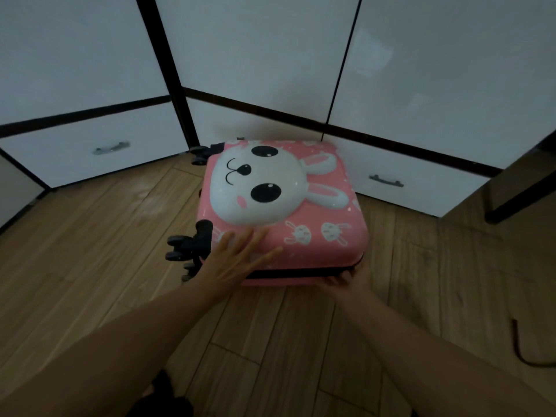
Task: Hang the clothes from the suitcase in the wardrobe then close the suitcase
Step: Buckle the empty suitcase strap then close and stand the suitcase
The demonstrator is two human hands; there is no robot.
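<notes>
Pink suitcase [316, 236] lid down, left hand [237, 257] flat on lid, right hand [346, 276] at seam

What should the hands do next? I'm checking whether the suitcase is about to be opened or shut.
Probably run the right hand along the dark zip seam. The suitcase lies flat, lid down; the left hand presses flat on it, the right sits at the seam's near corner. Opening or closing cannot be told.
</notes>
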